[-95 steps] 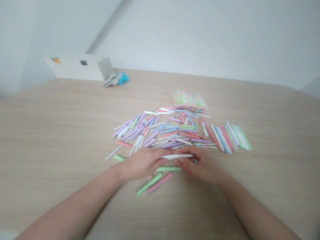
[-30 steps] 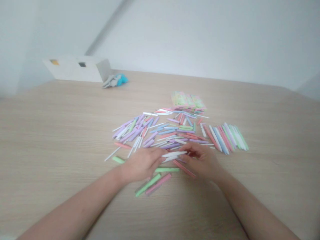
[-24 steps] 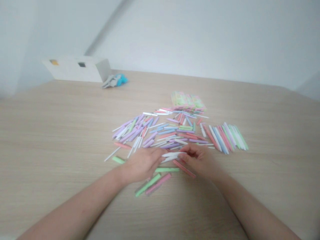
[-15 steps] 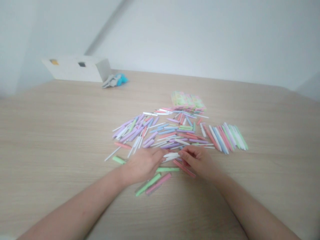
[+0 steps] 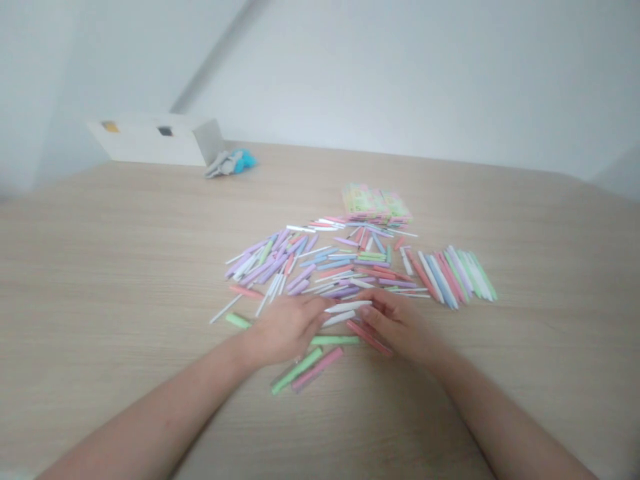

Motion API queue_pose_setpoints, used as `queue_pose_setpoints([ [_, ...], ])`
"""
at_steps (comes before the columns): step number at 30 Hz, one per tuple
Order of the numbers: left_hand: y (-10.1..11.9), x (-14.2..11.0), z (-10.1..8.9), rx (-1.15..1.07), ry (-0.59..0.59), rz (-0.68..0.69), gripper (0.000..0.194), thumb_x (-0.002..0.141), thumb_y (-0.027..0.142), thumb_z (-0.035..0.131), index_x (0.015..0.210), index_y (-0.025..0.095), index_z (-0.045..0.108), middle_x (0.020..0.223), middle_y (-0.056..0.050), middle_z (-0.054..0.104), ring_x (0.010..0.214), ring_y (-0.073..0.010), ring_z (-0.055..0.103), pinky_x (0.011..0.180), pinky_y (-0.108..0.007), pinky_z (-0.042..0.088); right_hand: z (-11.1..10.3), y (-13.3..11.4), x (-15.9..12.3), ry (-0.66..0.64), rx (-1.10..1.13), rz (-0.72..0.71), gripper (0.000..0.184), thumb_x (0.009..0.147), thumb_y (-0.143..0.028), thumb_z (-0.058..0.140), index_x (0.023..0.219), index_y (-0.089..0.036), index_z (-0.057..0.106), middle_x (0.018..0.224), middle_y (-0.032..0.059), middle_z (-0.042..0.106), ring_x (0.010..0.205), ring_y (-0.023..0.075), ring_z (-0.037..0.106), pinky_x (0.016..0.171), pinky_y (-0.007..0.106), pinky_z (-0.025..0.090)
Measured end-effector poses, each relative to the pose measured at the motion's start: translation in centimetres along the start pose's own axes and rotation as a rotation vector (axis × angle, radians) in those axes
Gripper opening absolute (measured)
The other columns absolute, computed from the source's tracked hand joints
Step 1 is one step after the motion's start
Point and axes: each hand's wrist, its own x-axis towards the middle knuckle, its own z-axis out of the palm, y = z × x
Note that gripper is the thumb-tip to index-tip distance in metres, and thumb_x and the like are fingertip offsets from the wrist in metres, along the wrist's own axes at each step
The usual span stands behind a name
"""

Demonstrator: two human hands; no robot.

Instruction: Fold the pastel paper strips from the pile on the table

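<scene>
Low over the table, a white pen point(image 5: 349, 307) spans the gap between my hands. My left hand point(image 5: 289, 331) is closed at its left end, with the fingertips partly hidden. At its right end, the thumb and index finger of my right hand point(image 5: 397, 327) are closed round it. Just below lies a second white pen piece point(image 5: 339, 319). A red pen piece point(image 5: 369, 337) rests beside my right hand. Near my left hand are a long green piece point(image 5: 335, 340), another green piece point(image 5: 297, 371) and a pink piece point(image 5: 319, 369).
Beyond my hands spread loose pastel pen parts and thin white sticks point(image 5: 226, 309). A row of pens point(image 5: 453, 277) lies at right. Stacked pink-and-green packs point(image 5: 377, 203) stand behind. Farther back left are a white box point(image 5: 155, 143) and a crumpled grey-and-blue item point(image 5: 233, 162).
The white pen between my hands now reaches farther right and shows more of its length. My right fingers have parted slightly around its end. My left hand has barely moved.
</scene>
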Motion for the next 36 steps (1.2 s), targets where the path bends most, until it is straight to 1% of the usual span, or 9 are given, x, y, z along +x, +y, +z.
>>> queue_pose_setpoints([
  [2, -0.2, 0.0, 0.0, -0.012, -0.002, -0.007, 0.031, 0.096, 0.028, 0.031, 0.117, 0.02, 0.053, 0.096, -0.006, 0.067, 0.087, -0.0193, 0.064, 0.075, -0.031, 0.05, -0.2, 0.2, 0.1, 0.072, -0.007, -0.072, 0.024, 0.081, -0.037, 0.06, 0.096, -0.019, 0.058, 0.071, -0.0004, 0.061, 0.058, 0.0113, 0.055, 0.053, 0.022, 0.042],
  [5, -0.4, 0.0, 0.0, -0.014, -0.009, 0.012, 0.031, 0.096, 0.027, 0.031, 0.117, 0.019, 0.052, 0.096, -0.006, 0.066, 0.086, -0.0186, 0.064, 0.074, -0.03, 0.049, -0.4, 0.5, 0.2, 0.161, -0.106, -0.121, 0.013, 0.079, -0.027, 0.062, 0.089, -0.019, 0.062, 0.077, 0.0012, 0.063, 0.069, 0.0134, 0.057, 0.063, 0.024, 0.044],
  [9, -0.2, 0.0, 0.2, -0.015, 0.009, 0.038, 0.031, 0.096, 0.026, 0.031, 0.119, 0.019, 0.051, 0.099, -0.007, 0.066, 0.089, -0.0185, 0.063, 0.076, -0.03, 0.049, -0.5, 0.8, 0.2, 0.151, -0.141, -0.075, 0.014, 0.082, -0.031, 0.059, 0.082, -0.018, 0.064, 0.07, 0.0001, 0.061, 0.064, 0.0127, 0.054, 0.06, 0.024, 0.041],
  [18, 0.5, 0.0, 0.1, 0.019, -0.009, 0.051, 0.031, 0.094, 0.026, 0.034, 0.119, 0.019, 0.052, 0.1, -0.008, 0.068, 0.088, -0.0206, 0.065, 0.074, -0.031, 0.05, -0.2, 0.1, 0.0, 0.005, -0.097, 0.084, 0.046, 0.089, -0.049, 0.041, 0.057, -0.017, 0.052, 0.045, -0.0023, 0.05, 0.041, 0.0097, 0.045, 0.042, 0.021, 0.032],
  [22, 0.2, 0.1, 0.2, 0.024, -0.005, 0.024, 0.031, 0.095, 0.026, 0.031, 0.116, 0.019, 0.053, 0.093, -0.007, 0.067, 0.086, -0.0195, 0.065, 0.073, -0.03, 0.05, -0.1, 0.1, 0.0, -0.024, -0.029, 0.072, 0.042, 0.091, -0.047, 0.04, 0.065, -0.017, 0.056, 0.047, -0.0027, 0.051, 0.04, 0.0092, 0.045, 0.041, 0.02, 0.033],
  [26, -0.2, 0.1, 0.2, 0.006, 0.007, 0.004, 0.032, 0.096, 0.027, 0.031, 0.117, 0.019, 0.052, 0.095, -0.007, 0.067, 0.085, -0.0188, 0.065, 0.073, -0.03, 0.05, 0.1, 0.5, 0.1, 0.052, 0.06, -0.041, 0.023, 0.082, -0.037, 0.058, 0.096, -0.018, 0.059, 0.07, -0.0005, 0.061, 0.058, 0.0115, 0.055, 0.053, 0.022, 0.042],
  [28, -0.2, 0.1, 0.2, -0.002, -0.006, 0.011, 0.032, 0.096, 0.028, 0.031, 0.117, 0.019, 0.052, 0.096, -0.007, 0.067, 0.085, -0.0188, 0.064, 0.074, -0.03, 0.05, 0.1, 0.6, 0.2, 0.099, 0.007, -0.086, 0.021, 0.079, -0.032, 0.062, 0.095, -0.019, 0.061, 0.077, 0.001, 0.063, 0.068, 0.0132, 0.057, 0.06, 0.023, 0.044],
  [31, -0.1, 0.1, 0.1, -0.003, -0.023, 0.017, 0.032, 0.096, 0.028, 0.031, 0.117, 0.02, 0.052, 0.096, -0.007, 0.067, 0.088, -0.0188, 0.064, 0.076, -0.03, 0.049, 0.1, 0.4, 0.2, 0.117, -0.106, -0.068, 0.017, 0.082, -0.034, 0.056, 0.081, -0.018, 0.064, 0.069, 0.0001, 0.062, 0.063, 0.0129, 0.055, 0.057, 0.023, 0.042],
  [36, 0.1, 0.1, 0.0, 0.0, -0.033, 0.011, 0.031, 0.095, 0.026, 0.031, 0.117, 0.02, 0.053, 0.096, -0.007, 0.067, 0.09, -0.0198, 0.064, 0.077, -0.031, 0.049, 0.3, -0.4, 0.0, 0.04, -0.093, 0.061, 0.039, 0.088, -0.046, 0.044, 0.061, -0.019, 0.054, 0.04, -0.0052, 0.047, 0.035, 0.0086, 0.041, 0.039, 0.021, 0.03],
])
